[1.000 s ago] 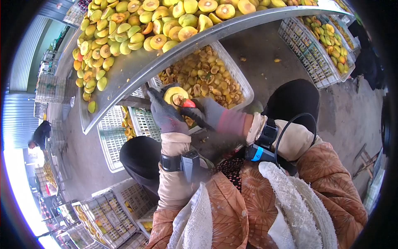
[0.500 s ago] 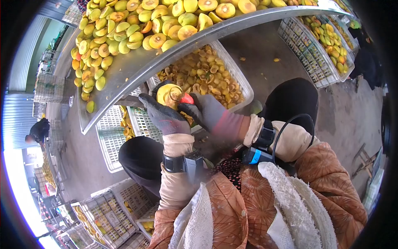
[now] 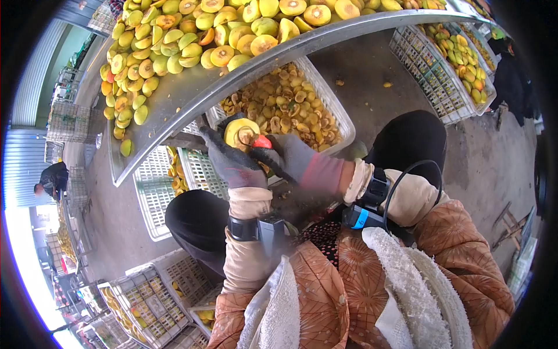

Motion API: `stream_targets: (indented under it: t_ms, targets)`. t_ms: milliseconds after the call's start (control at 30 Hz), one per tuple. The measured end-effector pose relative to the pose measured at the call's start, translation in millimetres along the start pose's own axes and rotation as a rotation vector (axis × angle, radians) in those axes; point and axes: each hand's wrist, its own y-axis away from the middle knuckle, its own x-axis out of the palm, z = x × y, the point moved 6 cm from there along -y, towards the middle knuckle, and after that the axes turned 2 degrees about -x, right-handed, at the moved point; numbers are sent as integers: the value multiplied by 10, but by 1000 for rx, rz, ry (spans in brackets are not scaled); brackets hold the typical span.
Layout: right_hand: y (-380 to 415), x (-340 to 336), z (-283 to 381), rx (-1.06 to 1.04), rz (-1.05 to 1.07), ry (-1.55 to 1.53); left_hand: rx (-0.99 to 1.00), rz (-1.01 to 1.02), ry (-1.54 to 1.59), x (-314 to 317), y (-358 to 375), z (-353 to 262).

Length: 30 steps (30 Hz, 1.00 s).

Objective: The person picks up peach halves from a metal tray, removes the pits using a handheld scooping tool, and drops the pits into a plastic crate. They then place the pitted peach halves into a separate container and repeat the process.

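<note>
My left hand (image 3: 233, 161), in a dark-coated grey glove, is closed around a yellow fruit half (image 3: 242, 133) with its cut face turned up. My right hand (image 3: 293, 158), gloved the same way, grips a red-handled coring tool (image 3: 262, 141). The tool's thin curved metal loop lies against the brownish middle of the cut face. Right-hand fingers sit close beside the fruit. Both hands are just past the metal table's near edge, above a white crate (image 3: 347, 129) of small scooped-out fruit pieces (image 3: 302, 104).
A metal table (image 3: 168, 107) bears a heap of fruit halves (image 3: 192, 43). White crates (image 3: 152, 195) stand on the floor at left, more (image 3: 148, 299) at lower left. Another fruit-filled crate (image 3: 433, 75) is at upper right. A bent-over person (image 3: 54, 179) is far left.
The fruit half has turned and shifted slightly in my left hand, and the tool's loop has moved a little across its cut face. The far-left person has shifted slightly.
</note>
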Motion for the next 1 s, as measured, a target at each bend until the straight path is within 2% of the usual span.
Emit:
stream_targets:
  t_ms: [33, 67, 133, 167, 233, 267, 300, 367, 433, 467, 533, 567, 600, 633, 667, 700, 733, 867, 933, 967, 1000]
  targets:
    - [15, 43, -5, 24, 42, -145, -61, 21, 27, -38, -19, 55]
    - [29, 33, 3, 28, 41, -149, -64, 19, 23, -68, -34, 84]
    - [58, 41, -35, 237, 122, -61, -135, -42, 84, -122, -86, 170]
    - [64, 71, -91, 239, 121, -65, -138, -42, 80, -125, -110, 191]
    - [40, 54, -95, 39, -43, -62, -46, -53, -83, -42, -97, 83]
    - [31, 49, -147, 41, -47, -61, 58, -96, -131, 12, -21, 17]
    - [10, 40, -166, 67, -34, -85, 55, -93, -132, 48, 18, 46]
    - [34, 30, -160, 93, -23, -112, 264, -111, -236, 86, 88, -57]
    - [140, -15, 37, -110, -22, 97, 181, -106, -143, 84, 45, -40]
    - [133, -21, -15, -102, -19, 95, 101, -109, -50, 52, 16, -1]
    - [53, 77, -146, -21, 173, -42, 47, -115, -51, -102, -87, 90]
    - [48, 94, -169, -19, 173, -48, 0, -112, -49, -151, -127, 149]
    - [65, 103, -220, 156, 158, -120, 82, -97, -145, -90, -86, 81]
    - [86, 95, -256, 327, 140, -190, 79, -93, -151, -103, -126, 105]
    - [106, 27, -181, 329, 138, -194, 8, 0, -57, -93, -183, 185]
    - [141, -27, -49, 348, 210, -374, -56, 89, 44, -67, -209, 230]
    - [158, -28, 53, 366, 285, -553, -121, 88, 63, -62, -195, 242]
    - [163, 40, -28, 471, 281, -490, -104, 78, 54, -20, -175, 280]
    - [98, -2, -156, 415, 126, -83, 65, 17, -144, 13, -128, 181]
    - [113, -18, -176, 407, 125, -81, 157, -14, -246, 25, -130, 103]
    - [161, -32, -27, 449, 150, -282, 192, 11, -287, 35, -168, 88]
